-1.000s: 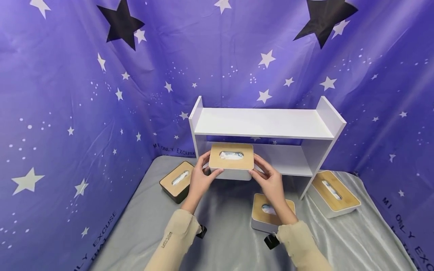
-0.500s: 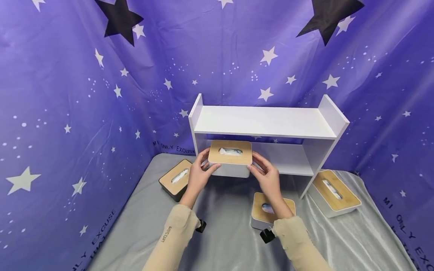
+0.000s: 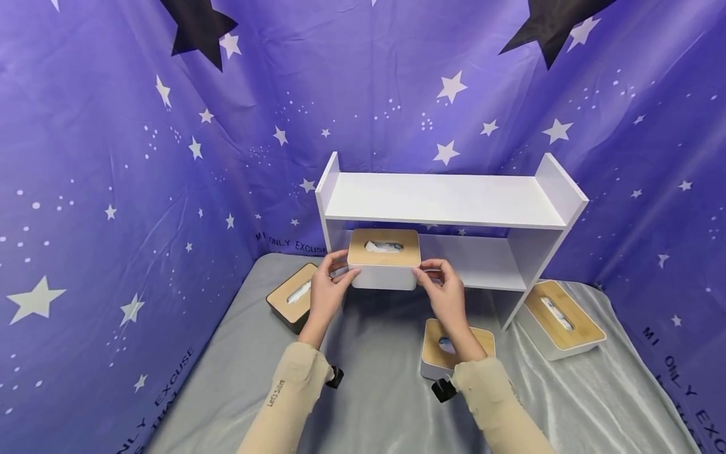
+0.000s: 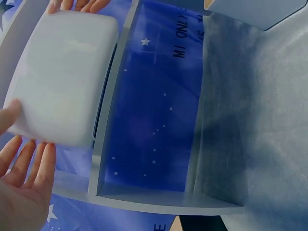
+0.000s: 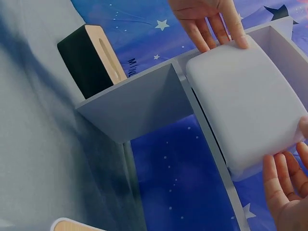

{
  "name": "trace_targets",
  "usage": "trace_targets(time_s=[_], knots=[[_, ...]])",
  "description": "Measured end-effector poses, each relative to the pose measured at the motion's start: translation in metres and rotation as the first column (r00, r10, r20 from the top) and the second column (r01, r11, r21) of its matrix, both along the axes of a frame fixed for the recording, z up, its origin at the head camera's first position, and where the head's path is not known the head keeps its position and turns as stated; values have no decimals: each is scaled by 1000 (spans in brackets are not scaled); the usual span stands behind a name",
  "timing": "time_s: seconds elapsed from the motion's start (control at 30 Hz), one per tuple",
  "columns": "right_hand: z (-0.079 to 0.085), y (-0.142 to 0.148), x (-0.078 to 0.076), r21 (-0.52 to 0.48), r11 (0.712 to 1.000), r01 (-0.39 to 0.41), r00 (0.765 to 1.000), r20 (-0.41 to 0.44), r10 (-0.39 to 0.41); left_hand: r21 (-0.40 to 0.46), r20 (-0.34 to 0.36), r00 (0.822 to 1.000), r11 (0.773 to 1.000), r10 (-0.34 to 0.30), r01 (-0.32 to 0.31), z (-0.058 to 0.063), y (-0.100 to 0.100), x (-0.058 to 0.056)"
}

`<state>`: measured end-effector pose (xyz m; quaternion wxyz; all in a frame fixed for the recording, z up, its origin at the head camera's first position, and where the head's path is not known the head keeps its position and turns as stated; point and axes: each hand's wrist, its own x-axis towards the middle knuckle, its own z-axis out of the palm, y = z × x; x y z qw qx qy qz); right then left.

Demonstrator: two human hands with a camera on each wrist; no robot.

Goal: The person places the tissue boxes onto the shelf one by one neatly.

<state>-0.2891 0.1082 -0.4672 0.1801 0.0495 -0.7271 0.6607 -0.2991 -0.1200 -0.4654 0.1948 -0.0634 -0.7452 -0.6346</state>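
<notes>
A white tissue box with a wooden lid [image 3: 384, 257] is at the left end of the middle level of the white shelf unit [image 3: 448, 198], its front jutting out past the board. My left hand [image 3: 328, 287] pinches its left side, thumb on the front and fingers along the side. On the opposite side my right hand [image 3: 447, 293] grips it likewise. Both wrist views show the box's plain white face [image 4: 67, 77] close to the shelf board's edge [image 5: 211, 130], with a thin dark line between them. How much of its base rests on the board is hidden.
A black tissue box [image 3: 292, 302] lies left of the shelf on the grey cloth [image 3: 380, 391]. A second white tissue box [image 3: 435, 350] sits below my right forearm, partly covered. Another [image 3: 561, 321] stands right of the shelf. Starry purple curtains [image 3: 142, 189] surround the table.
Both hands have moved the held tissue box slightly farther in toward the shelf's left end. The head view has tilted down a little. The other boxes stay put.
</notes>
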Motion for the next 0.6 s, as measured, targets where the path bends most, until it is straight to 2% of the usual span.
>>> trace_targets(time_s=[0.2, 0.27, 0.43, 0.6], knots=[[0, -5, 1, 2, 1000, 4, 1000, -8, -4, -10, -41, 992, 993, 119, -120, -2, 3, 0], [0, -6, 1, 6, 1000, -11, 1000, 1, 11, -5, -49, 989, 990, 140, -141, -2, 4, 1], [-2, -10, 1, -5, 998, -55, 998, 17, 55, 2, -52, 990, 991, 133, -133, -1, 6, 1], [-5, -12, 1, 7, 996, -90, 996, -24, 90, 14, -51, 992, 993, 119, -118, 0, 3, 3]])
